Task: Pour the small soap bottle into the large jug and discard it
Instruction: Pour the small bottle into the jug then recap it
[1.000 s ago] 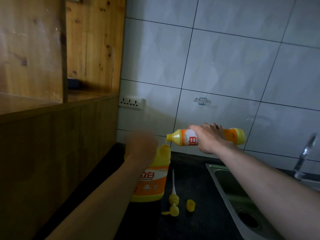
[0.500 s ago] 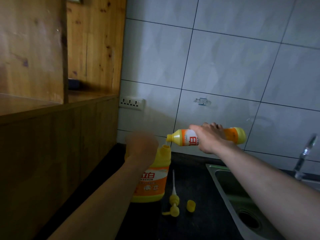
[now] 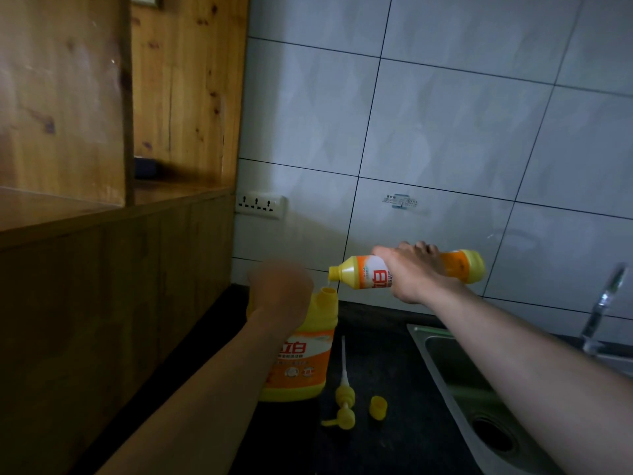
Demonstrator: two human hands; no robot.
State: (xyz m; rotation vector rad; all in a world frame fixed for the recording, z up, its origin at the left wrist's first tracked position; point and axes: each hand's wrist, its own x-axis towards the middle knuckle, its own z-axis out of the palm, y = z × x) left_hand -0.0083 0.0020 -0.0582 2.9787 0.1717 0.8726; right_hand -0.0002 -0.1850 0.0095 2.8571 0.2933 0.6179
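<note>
Yellow-and-orange small plastic soap bottle (image 3: 368, 275) lies almost level in the air, its open mouth just above the open neck of the large yellow plastic jug (image 3: 305, 358) with an orange label. The jug stands upright on the black counter (image 3: 394, 443). Right hand (image 3: 411, 277) wraps the bottle's middle from above. Left hand (image 3: 281, 293), blurred, sits at the jug's shoulder; its grip cannot be told. Near the jug's base lie a yellow pump dispenser (image 3: 344, 404) with a white tube and a small yellow cap (image 3: 377, 407). Steel sink (image 3: 442, 365) and tap (image 3: 603, 303) are to the right, with a white wall socket (image 3: 260, 206) behind.
</note>
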